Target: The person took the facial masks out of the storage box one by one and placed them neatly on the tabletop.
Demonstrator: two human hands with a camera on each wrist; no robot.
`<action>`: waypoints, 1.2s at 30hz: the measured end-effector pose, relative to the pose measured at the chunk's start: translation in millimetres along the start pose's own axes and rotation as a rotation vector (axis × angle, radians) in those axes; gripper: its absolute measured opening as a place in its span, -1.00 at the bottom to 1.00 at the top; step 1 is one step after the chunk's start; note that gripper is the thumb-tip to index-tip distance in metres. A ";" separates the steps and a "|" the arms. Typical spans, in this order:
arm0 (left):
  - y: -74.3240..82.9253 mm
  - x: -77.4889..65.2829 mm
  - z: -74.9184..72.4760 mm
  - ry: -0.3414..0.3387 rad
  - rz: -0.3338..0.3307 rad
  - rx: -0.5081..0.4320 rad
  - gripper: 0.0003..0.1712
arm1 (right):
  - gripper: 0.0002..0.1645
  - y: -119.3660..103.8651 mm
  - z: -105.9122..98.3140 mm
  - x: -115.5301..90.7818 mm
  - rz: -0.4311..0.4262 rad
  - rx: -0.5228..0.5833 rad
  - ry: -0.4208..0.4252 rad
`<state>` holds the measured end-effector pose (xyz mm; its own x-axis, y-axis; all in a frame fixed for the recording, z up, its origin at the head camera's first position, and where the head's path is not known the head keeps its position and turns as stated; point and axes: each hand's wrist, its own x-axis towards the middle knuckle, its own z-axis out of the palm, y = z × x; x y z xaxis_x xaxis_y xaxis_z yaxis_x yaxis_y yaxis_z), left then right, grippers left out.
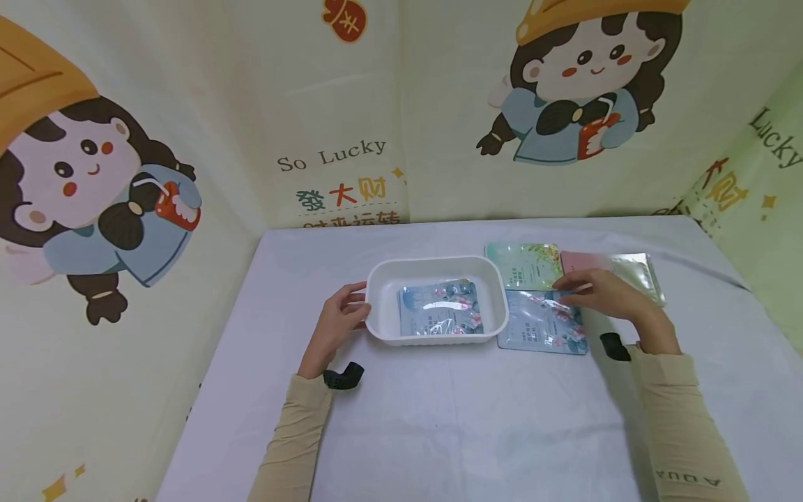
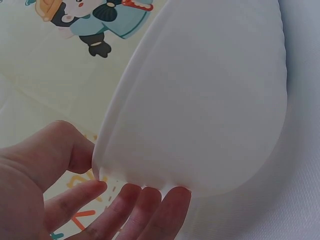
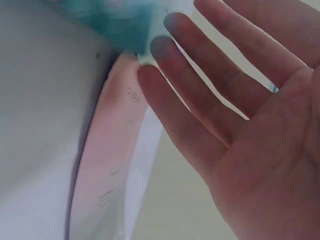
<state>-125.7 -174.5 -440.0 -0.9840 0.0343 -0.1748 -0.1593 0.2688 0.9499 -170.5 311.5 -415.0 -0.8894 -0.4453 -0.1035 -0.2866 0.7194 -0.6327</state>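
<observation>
The left hand [image 1: 337, 322] reaches forward to the left end of a white tray [image 1: 433, 341], thumb hooked at the rim and four fingertips against the outer wall, gripping it. The right arm angles inward, its sleeve [image 1: 680, 418] ending just short of the wrist, and the right hand [image 1: 607, 293] stretches over the packets beside the tray. Its four fingers are straight and slightly apart, tips at a packet's edge; whether the thumb pinches anything I cannot tell.

One blue packet [image 1: 442, 309] lies in the tray. Just right of the tray, another blue packet [image 1: 539, 323] lies nearest the person, a green packet [image 1: 519, 265] behind it and a pink and silver packet [image 1: 630, 270] farther right. Their printing is too small to read.

The backdrop [image 1: 341, 90] reads "So Lucky" above "發大财", with a lower line, "时来运转", partly cut off. "Lucky" shows again at right. Letters on the right sleeve appear to spell "AQUA".
</observation>
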 end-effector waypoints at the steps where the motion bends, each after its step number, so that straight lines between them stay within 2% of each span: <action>1: 0.2 -0.4 0.0 0.003 0.005 -0.001 -0.44 | -0.63 -1.0 -0.3 -0.5 0.006 0.003 0.004; 5: 0.9 -0.5 -0.1 0.006 0.017 0.007 -0.45 | -0.59 -6.4 -1.1 -1.6 0.014 -0.005 0.028; 13: 1.2 1.0 -1.1 0.010 0.014 0.012 -0.44 | -0.50 -16.1 0.3 0.9 -0.059 0.014 0.066; 18: 0.6 1.7 -1.5 0.012 0.003 0.018 -0.44 | -0.45 -20.6 0.4 2.9 -0.033 0.032 0.072; 21: 0.4 1.9 -2.0 0.013 0.002 0.019 -0.44 | -0.44 -25.0 0.8 4.4 -0.047 0.032 0.087; 30: -1.6 3.1 -1.7 -0.030 0.008 -0.013 -0.41 | -0.35 -36.2 3.7 4.1 -0.073 0.020 0.103; 33: 1.1 2.0 -2.5 -0.040 0.009 -0.023 -0.40 | -0.31 -38.1 5.1 7.6 -0.087 0.011 0.101; 36: 11.5 -2.6 -2.6 -0.038 0.011 -0.012 -0.41 | -0.28 -42.0 6.9 12.3 -0.101 0.013 0.096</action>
<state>-125.2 -173.9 -427.9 -0.9820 0.0735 -0.1740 -0.1500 0.2568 0.9548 -166.9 272.1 -395.0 -0.8865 -0.4614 0.0349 -0.3721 0.6662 -0.6463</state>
